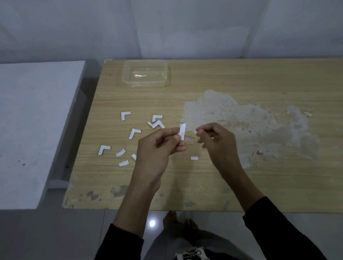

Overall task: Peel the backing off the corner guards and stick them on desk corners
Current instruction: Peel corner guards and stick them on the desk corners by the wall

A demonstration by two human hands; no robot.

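My left hand pinches a corner guard above the wooden desk; one white arm stands upright and a clear arm pokes toward the right. My right hand hovers just right of it with fingers curled, thumb and forefinger close together; I cannot tell whether they hold anything. Several white L-shaped corner guards lie on the desk left of my hands. Small white backing strips lie near my left wrist, and one strip lies between my hands.
A clear plastic container stands at the desk's back left. The veneer is worn away in a large pale patch on the right. A white table stands to the left across a gap. My feet show below the desk's front edge.
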